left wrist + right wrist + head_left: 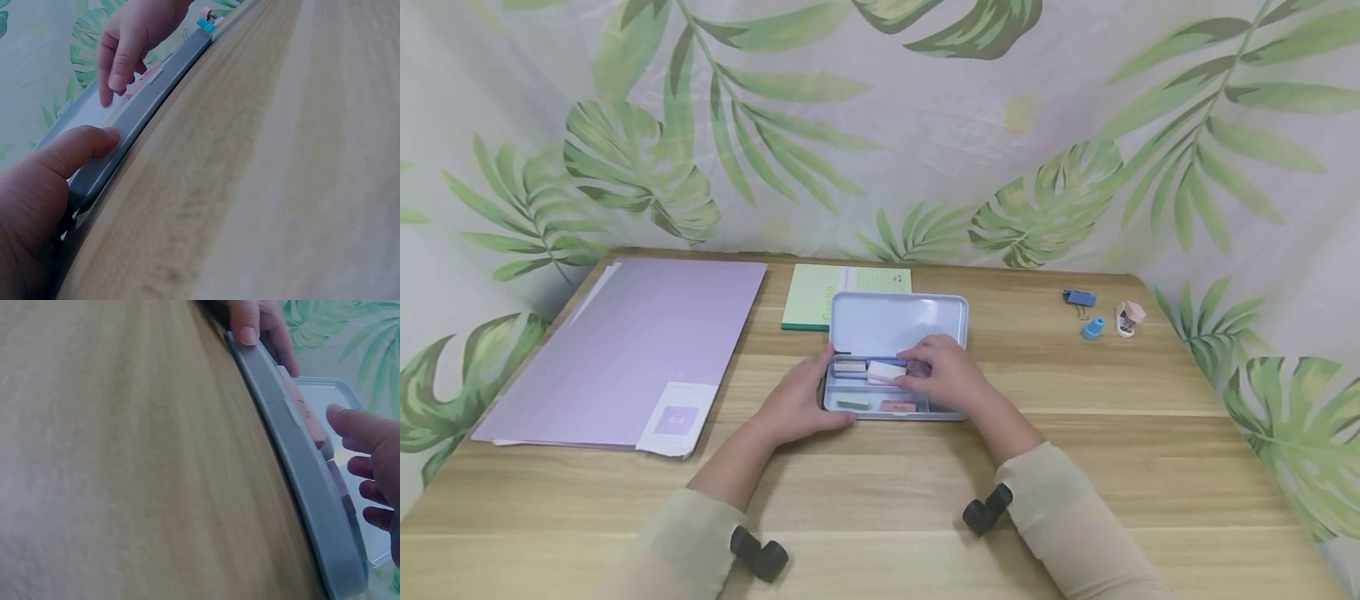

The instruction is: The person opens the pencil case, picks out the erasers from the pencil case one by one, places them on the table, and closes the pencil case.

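A pale blue pencil case (898, 323) lies with its lid raised. My left hand (797, 402) grips its left end, thumb along the front rim and fingers at the far side. Over the tray hovers my right hand (946, 373), thumb and index finger spread beside a white eraser (884, 372); the wrist views show nothing between them. In the front compartment are a pink eraser (898, 406) and a small greenish block (853, 402). A whitish block (849, 367) sits in the back compartment, and a dark purplish piece is partly hidden by the right fingers.
A light green notebook (808, 292) lies behind the case. Large purple folder-like sheets (640, 350) with a white label cover the table's left side. At the back right are a blue binder clip (1080, 297), a small blue cone-shaped item (1093, 328) and a pink-and-white mini stapler (1127, 318).
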`<state>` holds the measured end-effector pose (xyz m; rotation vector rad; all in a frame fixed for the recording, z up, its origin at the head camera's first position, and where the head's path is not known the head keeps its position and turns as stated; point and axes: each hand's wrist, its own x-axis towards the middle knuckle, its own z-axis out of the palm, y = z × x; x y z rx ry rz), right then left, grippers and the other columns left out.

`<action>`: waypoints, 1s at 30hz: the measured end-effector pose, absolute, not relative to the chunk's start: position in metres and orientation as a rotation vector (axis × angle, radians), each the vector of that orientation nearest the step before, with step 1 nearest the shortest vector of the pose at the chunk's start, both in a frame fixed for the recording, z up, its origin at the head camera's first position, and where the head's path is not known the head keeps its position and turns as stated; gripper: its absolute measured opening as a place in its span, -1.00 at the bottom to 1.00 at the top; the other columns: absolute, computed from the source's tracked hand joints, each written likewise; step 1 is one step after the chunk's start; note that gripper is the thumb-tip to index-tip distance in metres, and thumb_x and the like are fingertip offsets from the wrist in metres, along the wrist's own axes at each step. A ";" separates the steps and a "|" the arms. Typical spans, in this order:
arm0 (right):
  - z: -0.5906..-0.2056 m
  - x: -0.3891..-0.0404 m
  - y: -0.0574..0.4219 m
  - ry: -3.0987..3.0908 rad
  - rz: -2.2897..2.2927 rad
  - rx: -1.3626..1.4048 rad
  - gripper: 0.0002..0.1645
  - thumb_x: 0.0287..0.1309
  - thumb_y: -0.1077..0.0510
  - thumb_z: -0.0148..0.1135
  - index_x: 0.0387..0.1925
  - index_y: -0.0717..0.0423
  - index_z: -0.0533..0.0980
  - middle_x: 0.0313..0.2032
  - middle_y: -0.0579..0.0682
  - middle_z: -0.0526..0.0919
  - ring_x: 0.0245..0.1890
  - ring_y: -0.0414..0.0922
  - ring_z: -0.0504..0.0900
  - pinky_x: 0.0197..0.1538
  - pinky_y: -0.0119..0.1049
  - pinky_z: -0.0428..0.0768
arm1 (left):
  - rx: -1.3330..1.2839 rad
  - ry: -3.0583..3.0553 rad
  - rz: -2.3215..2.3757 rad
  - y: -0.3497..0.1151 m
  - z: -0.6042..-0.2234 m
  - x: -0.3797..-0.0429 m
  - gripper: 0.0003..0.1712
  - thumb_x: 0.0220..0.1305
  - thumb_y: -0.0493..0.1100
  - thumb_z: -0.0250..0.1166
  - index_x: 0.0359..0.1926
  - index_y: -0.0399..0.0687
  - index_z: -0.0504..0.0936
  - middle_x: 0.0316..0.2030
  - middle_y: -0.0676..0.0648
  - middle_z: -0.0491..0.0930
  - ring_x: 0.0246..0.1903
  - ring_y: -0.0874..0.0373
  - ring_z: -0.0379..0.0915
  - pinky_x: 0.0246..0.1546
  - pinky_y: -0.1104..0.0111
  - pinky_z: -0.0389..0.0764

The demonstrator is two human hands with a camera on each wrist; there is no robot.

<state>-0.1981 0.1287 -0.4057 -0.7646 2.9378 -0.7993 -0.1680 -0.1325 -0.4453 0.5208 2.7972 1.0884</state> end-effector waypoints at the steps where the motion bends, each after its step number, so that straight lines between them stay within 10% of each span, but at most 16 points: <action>1: -0.407 -0.198 0.128 2.931 -0.771 -0.765 -0.51 0.04 -0.11 0.43 -0.03 0.05 0.68 -0.14 0.01 0.65 -0.03 -0.02 0.50 0.06 -0.13 0.48 | 0.522 2.800 1.088 -0.132 -0.445 -0.168 0.35 -0.13 0.19 0.51 0.52 -0.26 -0.04 0.41 -0.35 0.21 0.37 -0.24 0.19 0.36 -0.06 0.27; 13: -0.415 -0.196 0.127 3.021 -0.794 -0.714 -0.59 0.02 -0.09 0.45 -0.13 0.03 0.71 -0.27 -0.05 0.61 -0.17 -0.09 0.46 -0.09 -0.24 0.45 | 0.547 2.805 1.098 -0.133 -0.448 -0.169 0.36 -0.14 0.18 0.52 0.53 -0.25 -0.04 0.39 -0.36 0.24 0.35 -0.24 0.22 0.35 -0.07 0.28; 30: -0.417 -0.180 0.263 3.049 -1.029 0.254 -0.40 0.16 -0.22 0.29 0.13 0.01 0.57 -0.49 -0.02 0.49 -0.54 -0.11 0.38 -0.50 -0.32 0.35 | 0.540 2.797 1.083 -0.133 -0.448 -0.170 0.38 -0.13 0.18 0.52 0.53 -0.26 -0.09 0.39 -0.37 0.24 0.34 -0.22 0.22 0.36 -0.04 0.28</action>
